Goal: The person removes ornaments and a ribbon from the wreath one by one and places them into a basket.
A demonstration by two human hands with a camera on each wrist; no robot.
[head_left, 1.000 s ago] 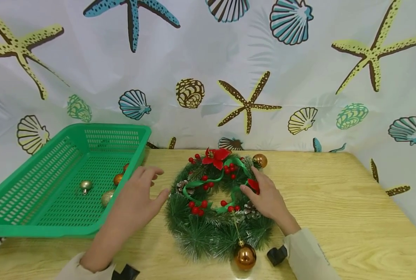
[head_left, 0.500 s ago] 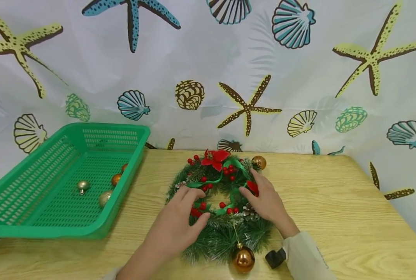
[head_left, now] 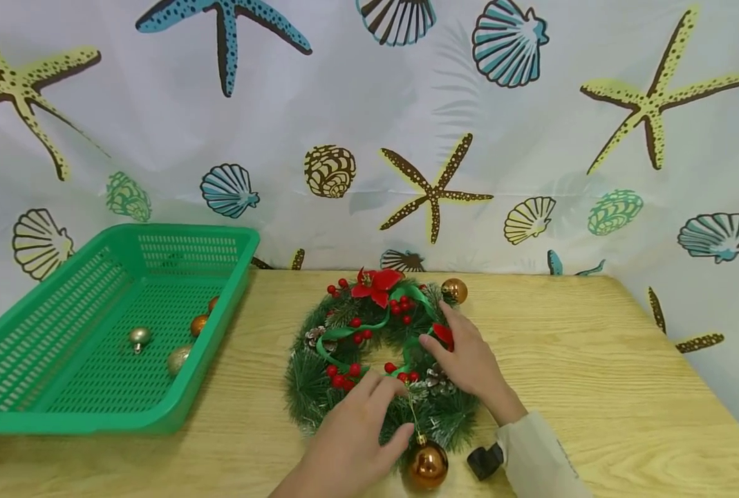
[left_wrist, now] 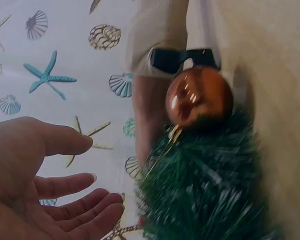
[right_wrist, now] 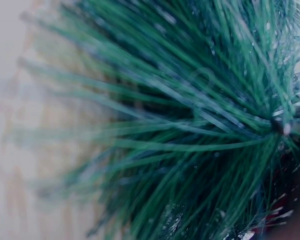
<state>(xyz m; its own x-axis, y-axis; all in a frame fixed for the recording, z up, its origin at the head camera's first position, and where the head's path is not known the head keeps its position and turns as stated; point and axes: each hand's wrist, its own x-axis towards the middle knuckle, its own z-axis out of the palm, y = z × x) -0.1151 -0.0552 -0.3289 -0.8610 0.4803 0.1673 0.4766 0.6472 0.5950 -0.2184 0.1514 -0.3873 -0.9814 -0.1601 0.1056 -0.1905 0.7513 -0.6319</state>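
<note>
Resting on a green wreath (head_left: pixel 307 382), right hand (head_left: pixel 473 360), finger grip unclear, left hand (head_left: pixel 357 436) near a copper bauble (head_left: pixel 428 465), fingers relaxed

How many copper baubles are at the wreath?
2: the near bauble by the left hand, and the far bauble at the wreath's far right edge. Others may be hidden.

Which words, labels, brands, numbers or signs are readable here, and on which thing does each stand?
None can be read: the wreath, baubles and basket show no lettering.
The backdrop shows only printed shells and starfish.
The right sleeve looks faintly marked, too small to read.
</note>
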